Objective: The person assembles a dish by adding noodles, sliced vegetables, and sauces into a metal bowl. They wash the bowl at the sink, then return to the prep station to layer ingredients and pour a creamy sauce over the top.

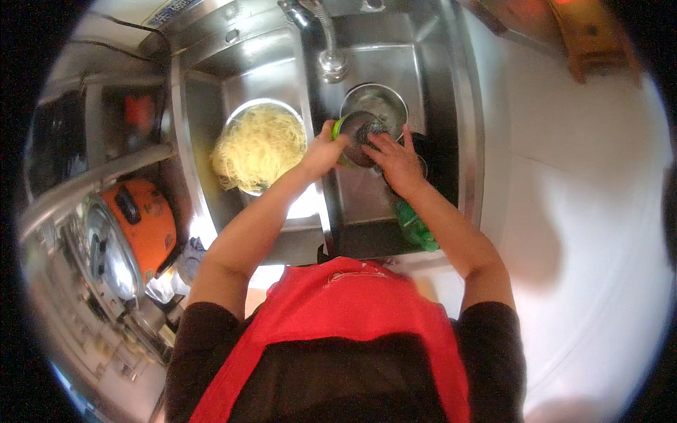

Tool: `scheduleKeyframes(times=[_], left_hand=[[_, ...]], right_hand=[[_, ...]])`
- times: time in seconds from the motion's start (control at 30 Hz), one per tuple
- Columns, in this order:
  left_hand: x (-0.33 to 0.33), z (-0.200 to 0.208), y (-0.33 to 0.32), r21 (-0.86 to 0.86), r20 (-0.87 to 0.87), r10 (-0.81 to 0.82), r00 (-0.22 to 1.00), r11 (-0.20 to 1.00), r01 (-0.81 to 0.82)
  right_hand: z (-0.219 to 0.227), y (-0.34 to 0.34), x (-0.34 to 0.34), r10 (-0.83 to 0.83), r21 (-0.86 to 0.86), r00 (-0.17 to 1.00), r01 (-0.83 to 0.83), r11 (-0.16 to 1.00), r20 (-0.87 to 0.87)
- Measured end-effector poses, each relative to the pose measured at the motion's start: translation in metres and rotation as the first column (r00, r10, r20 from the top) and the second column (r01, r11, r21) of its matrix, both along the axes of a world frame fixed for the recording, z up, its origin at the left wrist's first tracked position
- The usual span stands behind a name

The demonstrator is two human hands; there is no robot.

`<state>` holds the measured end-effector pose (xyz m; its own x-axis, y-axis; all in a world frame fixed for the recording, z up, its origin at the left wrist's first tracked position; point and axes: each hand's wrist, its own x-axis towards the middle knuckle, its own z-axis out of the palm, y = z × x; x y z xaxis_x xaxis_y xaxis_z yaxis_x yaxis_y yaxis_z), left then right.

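Note:
My left hand (325, 151) grips the near left side of a small bowl (350, 149) with a bright green edge and a grey inside. The bowl is tilted above the right basin of a steel sink. Inside it, the fingers of my right hand (399, 163) press on a dark, wiry scouring pad (369, 130). Just beyond stands a round metal pot (384, 101) with what looks like water in it. In the left basin, a heap of thin yellow strands, like noodles (259, 146), fills a round container and hangs over its edge.
A faucet with a flexible metal hose (331, 60) reaches over the divider between the basins. Something green and crumpled (416, 224) lies in the right basin near my right forearm. A white surface (557, 204) extends to the right. At left is an orange object (146, 225).

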<state>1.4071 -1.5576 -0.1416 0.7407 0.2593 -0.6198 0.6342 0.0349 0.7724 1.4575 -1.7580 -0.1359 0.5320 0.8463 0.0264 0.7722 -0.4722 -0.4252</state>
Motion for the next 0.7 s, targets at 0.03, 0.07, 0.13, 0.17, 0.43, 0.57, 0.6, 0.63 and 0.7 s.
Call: scheduleKeyframes(times=[0.03, 0.07, 0.13, 0.17, 0.43, 0.57, 0.6, 0.63, 0.7], left_hand=[[0.007, 0.011, -0.007, -0.058, -0.027, 0.075, 0.997, 0.995, -0.076], [0.012, 0.018, -0.012, -0.109, -0.054, 0.155, 0.986, 0.981, -0.160], [0.005, -0.002, -0.022, -0.017, 0.111, 0.243, 0.964, 0.970, -0.243], [0.001, -0.003, -0.027, -0.063, 0.117, 0.303, 0.946, 0.953, -0.297], [0.011, 0.012, -0.013, -0.017, 0.053, 0.098, 0.994, 0.995, -0.097], [0.007, 0.000, -0.019, 0.012, 0.105, 0.179, 0.978, 0.983, -0.181], [0.005, 0.000, -0.013, 0.141, 0.098, 0.095, 0.991, 0.984, -0.108], [0.013, 0.039, -0.006, 0.212, 0.070, -0.056, 0.996, 0.977, 0.040], [0.011, 0.035, -0.003, 0.301, -0.016, -0.112, 0.994, 0.947, 0.112]], right_hand=[[-0.004, 0.003, -0.001, -0.037, -0.017, 0.999, 0.037, 0.999, -0.003], [-0.009, 0.010, -0.001, -0.065, -0.029, 0.998, 0.065, 0.997, -0.002], [-0.005, 0.032, -0.019, -0.147, 0.069, 0.971, 0.162, 0.984, -0.188], [0.011, 0.040, -0.024, -0.165, 0.093, 0.954, 0.194, 0.977, -0.252], [0.001, 0.027, -0.007, -0.118, -0.003, 0.974, 0.120, 0.993, -0.192], [0.027, 0.047, -0.022, -0.199, 0.144, 0.953, 0.235, 0.961, -0.229], [0.021, 0.033, -0.016, -0.137, 0.114, 0.984, 0.150, 0.982, -0.110], [0.010, 0.013, 0.000, -0.073, 0.075, 0.997, 0.071, 0.995, 0.016], [0.003, -0.011, 0.023, -0.097, 0.087, 0.995, 0.094, 0.992, 0.034]])
